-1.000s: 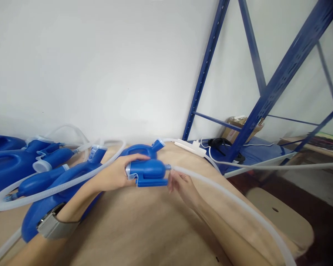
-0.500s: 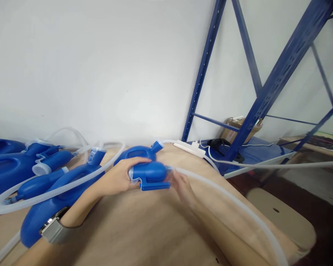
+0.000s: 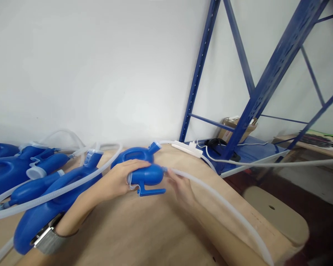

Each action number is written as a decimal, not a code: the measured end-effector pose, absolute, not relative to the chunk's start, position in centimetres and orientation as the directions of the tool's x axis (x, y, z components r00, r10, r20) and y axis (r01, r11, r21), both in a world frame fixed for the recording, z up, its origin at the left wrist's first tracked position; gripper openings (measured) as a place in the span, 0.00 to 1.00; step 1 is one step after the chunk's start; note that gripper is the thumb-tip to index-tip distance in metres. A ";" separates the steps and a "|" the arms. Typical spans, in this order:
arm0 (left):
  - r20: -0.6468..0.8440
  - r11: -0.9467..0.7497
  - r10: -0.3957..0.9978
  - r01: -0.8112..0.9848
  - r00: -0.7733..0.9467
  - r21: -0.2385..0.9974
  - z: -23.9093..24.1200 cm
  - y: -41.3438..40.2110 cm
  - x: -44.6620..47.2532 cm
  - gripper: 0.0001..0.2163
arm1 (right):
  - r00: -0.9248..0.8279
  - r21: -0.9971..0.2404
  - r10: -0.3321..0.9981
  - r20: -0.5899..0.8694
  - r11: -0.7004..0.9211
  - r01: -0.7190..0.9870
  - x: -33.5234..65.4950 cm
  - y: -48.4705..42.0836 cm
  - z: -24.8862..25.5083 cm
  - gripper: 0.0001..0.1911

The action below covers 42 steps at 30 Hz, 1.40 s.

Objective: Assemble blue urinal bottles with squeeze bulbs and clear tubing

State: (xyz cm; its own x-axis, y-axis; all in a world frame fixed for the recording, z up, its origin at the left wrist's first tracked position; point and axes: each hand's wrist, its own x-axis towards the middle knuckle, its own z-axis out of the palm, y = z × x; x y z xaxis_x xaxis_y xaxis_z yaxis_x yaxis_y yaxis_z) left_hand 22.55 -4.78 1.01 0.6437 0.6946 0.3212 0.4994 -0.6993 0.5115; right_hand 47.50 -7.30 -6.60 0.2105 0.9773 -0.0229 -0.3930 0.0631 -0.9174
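Observation:
My left hand [image 3: 117,181] is wrapped round the wide end of a blue plastic bulb piece [image 3: 148,176] with a flat tab underneath, held just above the wooden table [image 3: 144,229]. My right hand [image 3: 179,186] pinches a translucent white hose [image 3: 227,210] at the point where it meets the bulb's narrow nozzle. The hose runs from there down to the lower right. A blue jug-shaped container [image 3: 135,154] lies just behind the bulb.
Several more blue containers [image 3: 41,207] and ribbed white hoses [image 3: 58,190] lie at the left. A blue metal shelving rack [image 3: 252,96] stands at the right, with a white power strip [image 3: 187,149] and cables on its low shelf. A beige stool [image 3: 277,218] stands beside the table's right edge.
The bulb piece has been turned in my left hand, its flat tab now pointing down. My right hand has closed in on the hose end at the nozzle. The view drifted slightly right.

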 end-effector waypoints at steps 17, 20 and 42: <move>0.350 -0.722 0.666 0.453 0.658 0.522 -0.4 -3.8 22.1 0.27 | -0.078 -0.874 0.996 0.042 -0.001 -0.486 46.3 -8.1 -6.6 0.24; 0.380 -0.734 0.663 0.460 0.645 0.499 -0.2 -3.9 22.0 0.27 | -0.090 -0.891 0.995 0.042 -0.004 -0.454 46.4 -7.9 -7.0 0.23; 0.415 -0.813 0.573 0.430 0.707 0.392 0.3 -4.2 21.8 0.28 | -0.332 -0.888 0.943 -0.017 -0.167 -0.429 47.9 -7.0 -7.6 0.27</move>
